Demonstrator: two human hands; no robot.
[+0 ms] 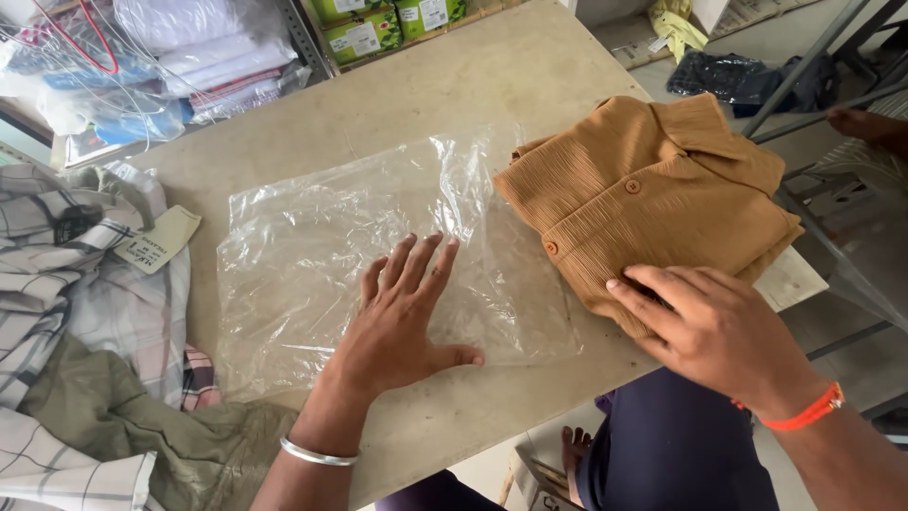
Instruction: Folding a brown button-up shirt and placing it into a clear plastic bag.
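Left hand (pixel 402 317) flat, open on clear plastic bag (pixel 322 255); right hand (pixel 705 326) open, pressing folded brown shirt (pixel 653 203); green boxes (pixel 383 24) behind.

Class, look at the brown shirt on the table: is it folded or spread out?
Folded. The brown shirt lies as a compact buttoned rectangle, collar on top, its layered edges under the right hand, beside the flat plastic bag.

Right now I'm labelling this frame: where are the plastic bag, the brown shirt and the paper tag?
plastic bag (pixel 322 237), head view, flat middle.
brown shirt (pixel 653 189), head view, buttoned front.
paper tag (pixel 156 241), head view, centre.
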